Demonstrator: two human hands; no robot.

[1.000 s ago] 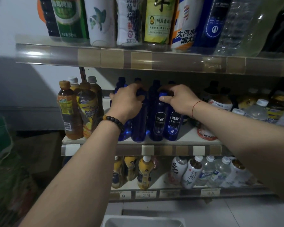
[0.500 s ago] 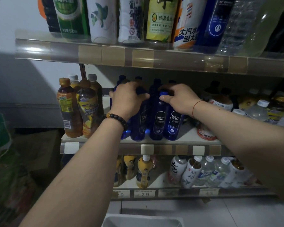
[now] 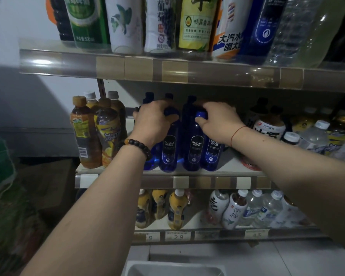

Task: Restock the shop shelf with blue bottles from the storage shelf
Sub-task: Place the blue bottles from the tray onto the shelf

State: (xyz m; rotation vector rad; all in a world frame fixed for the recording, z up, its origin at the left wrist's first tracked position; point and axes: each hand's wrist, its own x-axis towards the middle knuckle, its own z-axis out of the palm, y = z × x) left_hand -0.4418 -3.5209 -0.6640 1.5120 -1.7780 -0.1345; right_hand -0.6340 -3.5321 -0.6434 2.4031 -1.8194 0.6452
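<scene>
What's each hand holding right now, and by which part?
Left hand grips a blue bottle by its top. Right hand pinches the neighbouring blue bottle at its cap; both bottles stand on the shelf.

The left hand (image 3: pixel 152 122), curling over two blue bottles (image 3: pixel 168 152), is hiding their caps. The right hand (image 3: pixel 219 121) is covering another's top. The top edge is cutting off the upper-shelf bottles (image 3: pixel 124 26), and the bottom edge is cutting off a white bin (image 3: pixel 173 268). The price tags (image 3: pixel 177 236) are blurring past reading.
</scene>
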